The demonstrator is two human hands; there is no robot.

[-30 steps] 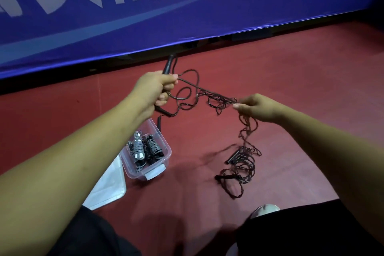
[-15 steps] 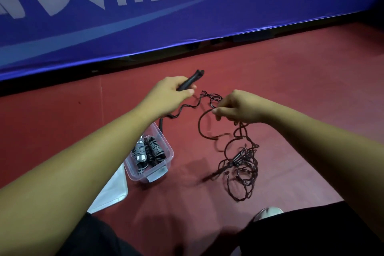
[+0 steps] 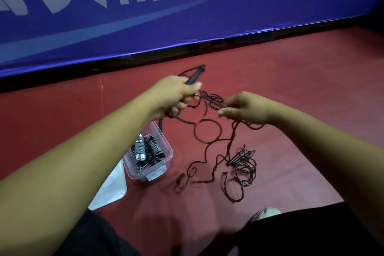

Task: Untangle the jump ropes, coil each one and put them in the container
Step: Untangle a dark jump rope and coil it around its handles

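My left hand (image 3: 174, 94) grips a black jump rope handle (image 3: 195, 75) that points up and away. My right hand (image 3: 243, 108) pinches the thin dark rope (image 3: 207, 131) close beside it, at a small knot of loops. From both hands the rope hangs in loose loops to a tangled pile (image 3: 243, 164) on the red floor, where another black handle lies. A clear plastic container (image 3: 164, 164) stands under my left forearm and holds two coiled ropes, one grey (image 3: 139, 148) and one black (image 3: 154, 147).
A white lid (image 3: 112, 189) lies flat on the floor left of the container. A blue banner (image 3: 187, 6) runs along the far edge of the red floor. My knees in black trousers and a shoe tip (image 3: 266, 213) are at the bottom.
My hands have come closer together. The left hand turned the handle from pointing up to pointing up and right, and more rope has dropped in loops onto the floor.
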